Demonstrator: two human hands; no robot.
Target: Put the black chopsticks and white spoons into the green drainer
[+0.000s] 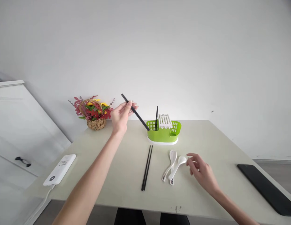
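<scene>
My left hand (122, 116) grips black chopsticks (139, 117) near their upper part; they slant down to the right, with their lower tips at the left end of the green utensil basket (158, 136). Other black chopsticks (156, 118) stand upright in that left compartment. A white slatted piece (164, 120) sits across the basket's middle. On the table in front, a pair of black chopsticks (147, 168) lies side by side. To their right are several white spoons (179, 163), partly overlapping. My right hand (200, 170) hovers just right of the spoons, fingers loosely curled and apart, holding nothing.
A wicker basket of artificial flowers (96, 123) stands at the back left. On the left edge lies a white power bank (60, 169) with a cable. A black flat device (265, 187) rests at the right edge. A white cabinet (23, 125) adjoins on the left.
</scene>
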